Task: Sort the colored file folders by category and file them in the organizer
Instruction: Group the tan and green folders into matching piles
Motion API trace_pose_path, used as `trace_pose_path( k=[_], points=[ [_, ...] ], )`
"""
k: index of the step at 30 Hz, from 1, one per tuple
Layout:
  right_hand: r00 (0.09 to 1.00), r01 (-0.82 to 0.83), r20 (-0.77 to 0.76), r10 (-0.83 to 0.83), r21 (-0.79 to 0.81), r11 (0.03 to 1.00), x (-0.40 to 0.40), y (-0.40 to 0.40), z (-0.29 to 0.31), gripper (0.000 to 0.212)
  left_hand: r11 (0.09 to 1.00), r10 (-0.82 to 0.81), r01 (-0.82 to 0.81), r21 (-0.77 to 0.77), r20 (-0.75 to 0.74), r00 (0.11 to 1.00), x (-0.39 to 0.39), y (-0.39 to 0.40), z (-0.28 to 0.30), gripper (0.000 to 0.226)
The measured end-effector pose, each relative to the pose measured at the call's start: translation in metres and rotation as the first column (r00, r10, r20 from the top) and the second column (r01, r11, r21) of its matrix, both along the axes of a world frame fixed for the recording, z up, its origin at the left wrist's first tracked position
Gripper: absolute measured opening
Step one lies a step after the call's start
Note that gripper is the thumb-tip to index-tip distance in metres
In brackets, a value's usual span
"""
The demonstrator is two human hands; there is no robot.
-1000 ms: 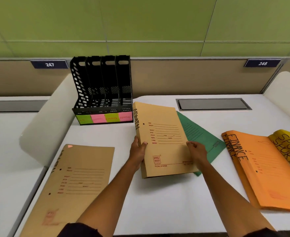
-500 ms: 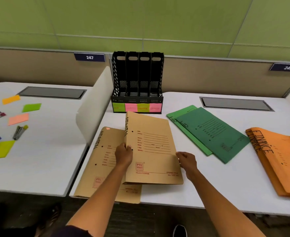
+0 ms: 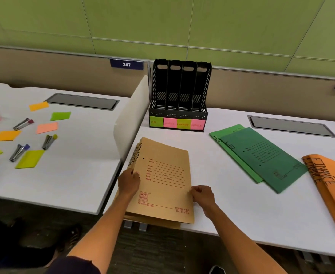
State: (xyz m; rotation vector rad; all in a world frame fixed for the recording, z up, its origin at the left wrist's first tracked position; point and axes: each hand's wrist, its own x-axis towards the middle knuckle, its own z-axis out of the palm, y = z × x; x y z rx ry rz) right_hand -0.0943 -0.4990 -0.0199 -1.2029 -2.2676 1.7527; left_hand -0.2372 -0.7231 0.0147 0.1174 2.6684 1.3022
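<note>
Left hand point(image 3: 128, 181) clamped on the spine edge of the top brown folder point(image 3: 163, 180), thumb on the cover, fingers hidden beneath. Right hand point(image 3: 202, 195) pinching the same folder's right edge near its lower corner, fingers curled. Folder stacked on a second brown folder point(image 3: 154, 222), visible only as a strip along the near edge, both at the near left corner of the white desk point(image 3: 232, 204) and slightly overhanging it. Black handwriting along the spine, too blurred to read; red printed form lines on the cover.

Farther back, against the partition: black four-slot organizer point(image 3: 179, 95), upright, all slots empty, sticky labels point(image 3: 175, 123) in green, pink, yellow and pink across its base. To the right, two green folders point(image 3: 261, 157) marked HR, overlapped, dark one on top. At the far right edge, orange folders point(image 3: 332, 186) marked FINANCE, partly cut off.

Left of the white divider point(image 3: 131, 117), on a neighbouring desk: scattered sticky notes point(image 3: 47, 127) and markers point(image 3: 23, 124). Number plate 247 point(image 3: 126, 64) on the wall behind.
</note>
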Motion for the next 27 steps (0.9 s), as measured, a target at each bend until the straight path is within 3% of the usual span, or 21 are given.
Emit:
trace_pose_path(
  k=[7, 12, 18, 27],
  points=[
    [0.997, -0.037, 0.070, 0.032, 0.074, 0.997, -0.004, -0.018, -0.009, 0.016, 0.995, -0.063, 0.062, -0.082, -0.011, 0.998, -0.004, -0.010, -0.012, 0.025],
    [0.993, -0.067, 0.107, 0.052, 0.146, 0.987, -0.005, -0.019, -0.009, 0.022, 0.981, -0.049, 0.045, -0.189, -0.018, 0.999, -0.004, -0.005, -0.015, 0.036],
    [0.987, -0.136, 0.114, 0.111, 0.247, 0.959, -0.005, -0.007, 0.001, 0.032, 0.970, -0.086, 0.053, -0.237, -0.128, 0.988, -0.004, 0.026, -0.010, 0.054],
    [1.000, -0.008, -0.005, 0.010, 0.327, 0.945, 0.012, 0.061, 0.021, 0.029, 0.973, -0.230, 0.230, -0.018, -0.017, 0.973, 0.020, 0.121, 0.000, 0.058]
  ],
)
